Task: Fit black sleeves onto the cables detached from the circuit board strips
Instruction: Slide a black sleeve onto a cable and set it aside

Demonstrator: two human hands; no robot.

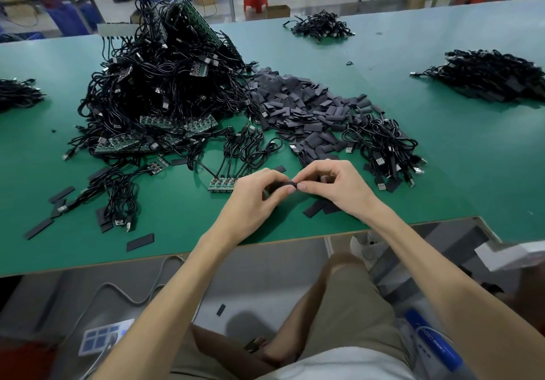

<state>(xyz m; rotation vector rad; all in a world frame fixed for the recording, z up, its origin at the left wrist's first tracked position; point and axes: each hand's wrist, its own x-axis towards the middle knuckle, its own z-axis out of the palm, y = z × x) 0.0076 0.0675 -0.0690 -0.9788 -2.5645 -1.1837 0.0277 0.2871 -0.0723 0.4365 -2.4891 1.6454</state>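
Note:
My left hand [259, 191] and my right hand [330, 185] meet over the green table [177, 232] near its front edge. Between their fingertips they pinch a small black sleeve [287, 185]; whether a cable end sits inside it I cannot tell. Just left of my left hand lies a short green circuit board strip [221, 185] with several black cables rising from it. A heap of loose black sleeves [298, 108] lies beyond my hands. A tall tangle of cables and board strips [159, 90] stands at the left.
A bundle of sleeved cables [386, 149] lies right of the sleeve heap. More cable piles sit at the far right [489, 76], the back [323, 27] and the left edge [17, 93]. Stray sleeves [140, 241] dot the table's front left. My knees are below the table edge.

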